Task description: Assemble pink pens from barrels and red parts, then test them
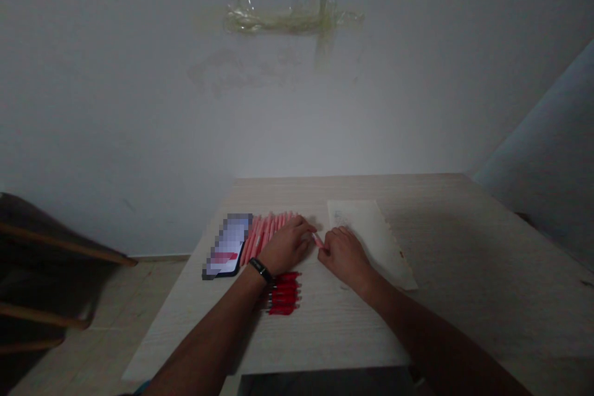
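— Hand check first: what is the left hand (288, 246) doing?

— Lying palm-down, fingers slightly curled over the near ends of a row of pink sticks (264, 234), pen-like, side by side on the desk (325, 337). It doesn't look clenched, but I can't tell whether it pins anything.

— And the right hand (344, 255)?

— Its fingertips meet one loose pink stick (318, 240), which sits between the two hands, angled away from the row. It looks pinched there, though I can't tell how firmly.

— What's close by?

— At the left hand's 6 o'clock, a row of red pens (283, 294) lies just beside the black wristband (260, 270). At its 9 o'clock, a phone (227, 246) sits just beside the pink row. At the right hand's 1 o'clock lies a sheet of paper (366, 235).

— Where's the risk?

— I'd say the loose stick: a slack pinch could let it drop and roll across the desk. A sliding left wrist could knock the red pens out of line, and a sweep leftward could push the phone over the nearby desk edge.
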A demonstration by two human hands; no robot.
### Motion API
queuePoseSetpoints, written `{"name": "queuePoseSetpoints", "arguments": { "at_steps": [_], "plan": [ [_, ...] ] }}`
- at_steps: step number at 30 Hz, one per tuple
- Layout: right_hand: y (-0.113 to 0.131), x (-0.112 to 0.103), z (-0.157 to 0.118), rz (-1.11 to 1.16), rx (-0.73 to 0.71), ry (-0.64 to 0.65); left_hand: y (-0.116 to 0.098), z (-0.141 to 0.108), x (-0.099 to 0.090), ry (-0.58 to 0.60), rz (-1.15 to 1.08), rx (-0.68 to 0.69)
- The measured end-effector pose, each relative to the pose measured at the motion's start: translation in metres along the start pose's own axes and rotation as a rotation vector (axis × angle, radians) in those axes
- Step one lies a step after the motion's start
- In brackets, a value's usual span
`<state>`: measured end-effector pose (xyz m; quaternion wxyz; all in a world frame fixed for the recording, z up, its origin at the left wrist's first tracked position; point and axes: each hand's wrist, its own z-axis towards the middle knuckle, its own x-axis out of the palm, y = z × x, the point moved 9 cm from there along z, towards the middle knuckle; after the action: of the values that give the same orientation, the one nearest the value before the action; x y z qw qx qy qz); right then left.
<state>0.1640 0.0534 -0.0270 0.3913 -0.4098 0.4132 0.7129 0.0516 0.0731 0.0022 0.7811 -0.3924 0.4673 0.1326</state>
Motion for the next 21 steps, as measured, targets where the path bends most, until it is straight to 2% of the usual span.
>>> {"name": "queuePoseSetpoints", "arguments": {
  "at_steps": [6, 9, 13, 16, 21],
  "plan": [
    [-0.018, -0.031, 0.011, 0.187, -0.069, -0.056, -0.012, 0.0, -0.027, -0.144, 0.067, -0.003],
    [-0.021, -0.043, 0.012, 0.251, -0.128, -0.062, -0.015, 0.0, -0.035, -0.163, 0.08, 0.003],
    [-0.015, -0.045, 0.011, 0.309, -0.213, -0.034, -0.011, -0.001, -0.027, -0.102, 0.074, -0.02],
    [-0.013, -0.044, 0.011, 0.324, -0.226, -0.038, -0.007, -0.001, -0.019, -0.054, 0.042, -0.029],
    [-0.017, -0.043, 0.012, 0.312, -0.244, -0.032, -0.005, 0.0, -0.017, -0.051, 0.018, -0.01]
  ]
}}
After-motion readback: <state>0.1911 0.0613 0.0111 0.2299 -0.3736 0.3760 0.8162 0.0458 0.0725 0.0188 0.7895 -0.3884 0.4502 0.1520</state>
